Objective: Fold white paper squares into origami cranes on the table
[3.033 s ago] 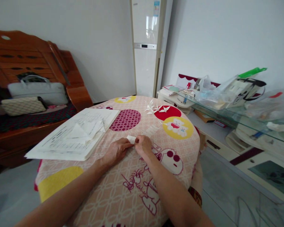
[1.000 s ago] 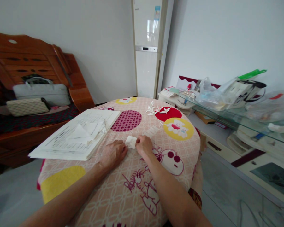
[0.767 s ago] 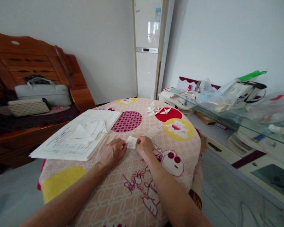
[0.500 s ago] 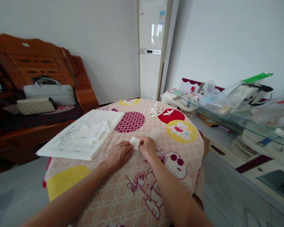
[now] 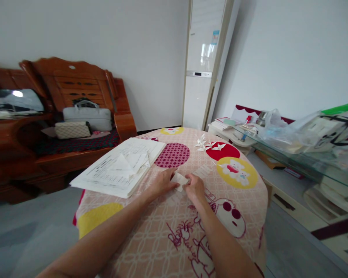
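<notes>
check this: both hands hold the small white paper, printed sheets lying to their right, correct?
The side is wrong: the left hand and right hand do hold the small white paper, but the head view shows the printed sheets left of them.

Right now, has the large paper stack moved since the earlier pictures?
No: the large paper stack still meets the left side of the printed checked circle, as before; only the view has turned left.
</notes>
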A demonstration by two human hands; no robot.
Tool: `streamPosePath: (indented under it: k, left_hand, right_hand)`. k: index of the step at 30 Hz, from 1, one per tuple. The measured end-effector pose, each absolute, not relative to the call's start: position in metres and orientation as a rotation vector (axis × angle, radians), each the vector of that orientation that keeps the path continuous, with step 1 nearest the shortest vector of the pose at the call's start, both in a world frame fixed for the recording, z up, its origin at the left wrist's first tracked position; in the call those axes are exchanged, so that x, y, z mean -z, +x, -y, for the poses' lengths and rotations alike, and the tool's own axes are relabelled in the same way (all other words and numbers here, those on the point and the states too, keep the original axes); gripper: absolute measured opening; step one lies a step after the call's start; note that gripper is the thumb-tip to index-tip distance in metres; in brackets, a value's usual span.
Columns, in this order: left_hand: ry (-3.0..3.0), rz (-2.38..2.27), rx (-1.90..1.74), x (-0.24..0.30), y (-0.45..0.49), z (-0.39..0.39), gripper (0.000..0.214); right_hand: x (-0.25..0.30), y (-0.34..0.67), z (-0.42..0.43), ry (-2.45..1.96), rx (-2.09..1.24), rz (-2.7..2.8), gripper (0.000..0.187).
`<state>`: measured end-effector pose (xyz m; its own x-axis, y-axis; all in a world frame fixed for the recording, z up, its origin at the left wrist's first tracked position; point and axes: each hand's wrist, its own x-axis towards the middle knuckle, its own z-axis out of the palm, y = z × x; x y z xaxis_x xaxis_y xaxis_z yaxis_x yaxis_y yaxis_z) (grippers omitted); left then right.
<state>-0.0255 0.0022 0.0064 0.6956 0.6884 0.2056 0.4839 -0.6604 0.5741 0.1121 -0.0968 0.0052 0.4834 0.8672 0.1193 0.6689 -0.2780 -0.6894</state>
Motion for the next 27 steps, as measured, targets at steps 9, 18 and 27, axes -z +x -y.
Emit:
streamPosePath:
  k: [9,18,27]
  left_hand:
    - [1.951,-0.834,-0.534,-0.005,-0.028,-0.004,0.083]
    - [1.431,-0.622,-0.478,-0.015,-0.034,0.010,0.085]
    - [1.245,-0.624,-0.658,-0.020,-0.028,0.019,0.078]
  right_hand:
    - [-0.001,0.121,0.096,-1.889,-0.507,1.243,0.041]
    - [-0.002,0.129,0.111,-1.573,-0.865,1.038,0.020]
    - [-0.007,0.118,0.118,-1.425,-1.136,0.982,0.024]
